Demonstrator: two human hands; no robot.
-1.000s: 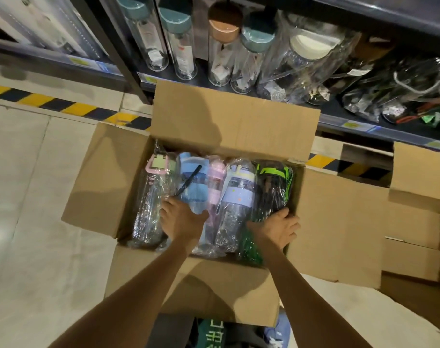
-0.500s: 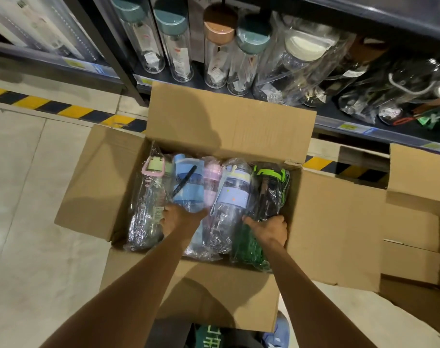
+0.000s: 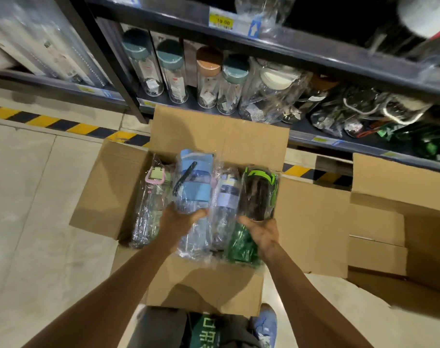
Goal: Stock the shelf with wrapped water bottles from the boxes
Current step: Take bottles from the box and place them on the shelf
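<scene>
Stocking barely begun, we judged: left hand (image 3: 180, 218) gripped blue bottle (image 3: 194, 182), right hand (image 3: 260, 231) gripped black-green bottle (image 3: 259, 192); approx. two more in box (image 3: 214, 285).

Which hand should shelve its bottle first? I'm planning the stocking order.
Probably the right hand: its green bottle sits nearest the matching green-trimmed stock at the shelf's right end. The left hand grips a blue bottle.
</scene>
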